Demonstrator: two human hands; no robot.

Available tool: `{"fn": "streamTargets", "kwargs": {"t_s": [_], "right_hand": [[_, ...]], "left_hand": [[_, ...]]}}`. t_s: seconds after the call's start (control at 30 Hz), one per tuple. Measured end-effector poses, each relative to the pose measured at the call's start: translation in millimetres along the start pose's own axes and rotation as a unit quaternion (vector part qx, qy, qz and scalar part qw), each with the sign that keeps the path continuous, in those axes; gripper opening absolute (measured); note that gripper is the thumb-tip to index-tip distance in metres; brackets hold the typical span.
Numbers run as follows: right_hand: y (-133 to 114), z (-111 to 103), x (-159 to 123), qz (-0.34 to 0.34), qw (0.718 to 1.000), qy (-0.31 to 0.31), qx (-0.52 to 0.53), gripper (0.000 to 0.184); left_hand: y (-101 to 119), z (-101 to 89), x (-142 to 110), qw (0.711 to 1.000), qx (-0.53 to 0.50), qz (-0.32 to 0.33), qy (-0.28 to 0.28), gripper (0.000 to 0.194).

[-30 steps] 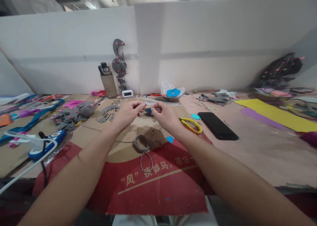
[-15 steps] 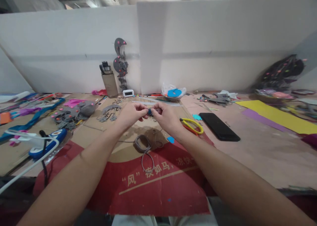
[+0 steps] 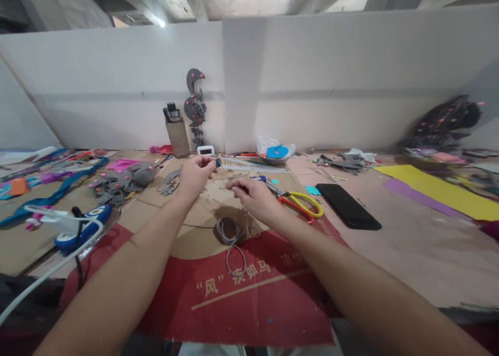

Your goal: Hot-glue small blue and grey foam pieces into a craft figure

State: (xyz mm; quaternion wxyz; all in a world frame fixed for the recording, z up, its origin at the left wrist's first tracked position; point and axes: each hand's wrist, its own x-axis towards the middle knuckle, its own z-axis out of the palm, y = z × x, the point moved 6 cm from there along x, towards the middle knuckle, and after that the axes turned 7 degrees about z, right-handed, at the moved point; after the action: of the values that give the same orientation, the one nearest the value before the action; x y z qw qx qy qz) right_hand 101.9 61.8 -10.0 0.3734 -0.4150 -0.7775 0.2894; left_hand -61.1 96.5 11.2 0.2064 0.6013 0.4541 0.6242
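My left hand (image 3: pixel 196 174) is raised over the cardboard, its fingers closed on a small dark blue piece (image 3: pixel 218 163) that juts out past the fingertips. Lower and to the right, my right hand (image 3: pixel 253 197) has its thumb and fingers pinched together; whatever is between them is too small to name. Below both hands lies a loose coil of grey cord (image 3: pixel 228 231). Scissors (image 3: pixel 302 202) with yellow and orange handles rest just right of my right hand. A grey felt piece (image 3: pixel 170 182) lies left of my left hand.
A black phone (image 3: pixel 348 206) lies right of the scissors. At the back stand a bottle (image 3: pixel 178 137) and a small white clock (image 3: pixel 205 150). A power strip (image 3: pixel 83 230) with a white cable is at left. Yellow sheet (image 3: pixel 440 187) lies at right.
My hands, together at the small dark blue piece before, have come apart. The left moved up and left with the piece; the right moved down, uncovering the scissor blades. The view shifted slightly.
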Motion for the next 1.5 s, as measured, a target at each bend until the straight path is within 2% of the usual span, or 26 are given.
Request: {"fn": "streamTargets", "kwargs": {"t_s": [0.13, 0.2, 0.27, 0.37, 0.43, 0.53, 0.7, 0.8, 0.87, 0.9, 1.0, 1.1, 1.17, 1.23, 1.3, 1.37, 1.43, 1.5], "right_hand": [[-7, 8, -4, -0.023, 0.998, -0.055, -0.003, 0.024], [-6, 4, -1, -0.027, 0.998, -0.059, -0.005, 0.03], [4, -8, 6, -0.005, 1.0, -0.02, 0.002, 0.032], [31, -35, 16, 0.062, 0.993, 0.101, 0.008, 0.026], [50, -46, 19, 0.11, 0.982, 0.15, -0.029, 0.022], [67, -43, 19, 0.161, 0.969, 0.132, -0.131, 0.024], [64, -29, 11, 0.172, 0.93, 0.113, -0.305, 0.031], [64, -29, 8, 0.204, 0.916, 0.11, -0.329, 0.038], [59, -32, 8, 0.198, 0.923, 0.134, -0.301, 0.037], [53, -34, 9, 0.173, 0.934, 0.153, -0.271, 0.034], [28, -34, 8, 0.051, 0.974, 0.19, -0.114, 0.028], [12, -26, 7, -0.009, 0.985, 0.16, 0.059, 0.029], [11, -19, 8, -0.003, 0.983, 0.127, 0.131, 0.033], [15, -15, 11, 0.019, 0.982, 0.103, 0.155, 0.034], [23, -18, 14, 0.05, 0.987, 0.1, 0.116, 0.032], [31, -27, 14, 0.081, 0.989, 0.125, 0.003, 0.03], [37, -40, 13, 0.106, 0.968, 0.159, -0.163, 0.03], [44, -46, 12, 0.14, 0.929, 0.147, -0.308, 0.034]], "left_hand": [[-4, -2.7, 2, 0.992, -0.114, -0.052, 0.036, 0.016], [-3, -1.7, 2, 0.982, -0.172, -0.07, 0.038, 0.016], [-1, -1.0, 2, 0.969, -0.227, -0.088, 0.041, 0.017], [1, -2.3, 2, 0.956, -0.27, -0.098, 0.054, 0.016], [4, -3.7, 3, 0.955, -0.277, -0.086, 0.059, 0.015], [6, -4.1, 3, 0.955, -0.281, -0.071, 0.061, 0.016], [9, 0.7, 0, 0.957, -0.278, -0.068, 0.045, 0.018], [11, 1.9, -2, 0.962, -0.264, -0.058, 0.04, 0.018], [12, 2.1, -3, 0.969, -0.241, -0.045, 0.038, 0.018], [13, 2.3, -3, 0.973, -0.225, -0.035, 0.036, 0.017], [17, 5.8, -7, 0.987, -0.158, -0.005, 0.024, 0.014], [21, 14.4, -14, 0.996, -0.082, 0.017, -0.005, 0.013], [25, 20.0, -19, 0.998, -0.045, 0.027, -0.024, 0.014], [26, 22.2, -21, 0.999, -0.025, 0.033, -0.029, 0.014], [25, 19.5, -19, 0.999, -0.021, 0.037, -0.016, 0.014], [22, 11.5, -13, 0.999, -0.033, 0.037, 0.016, 0.015], [17, -0.1, -6, 0.996, -0.065, 0.027, 0.062, 0.016], [14, -11.4, 1, 0.988, -0.113, 0.015, 0.109, 0.018]]}}
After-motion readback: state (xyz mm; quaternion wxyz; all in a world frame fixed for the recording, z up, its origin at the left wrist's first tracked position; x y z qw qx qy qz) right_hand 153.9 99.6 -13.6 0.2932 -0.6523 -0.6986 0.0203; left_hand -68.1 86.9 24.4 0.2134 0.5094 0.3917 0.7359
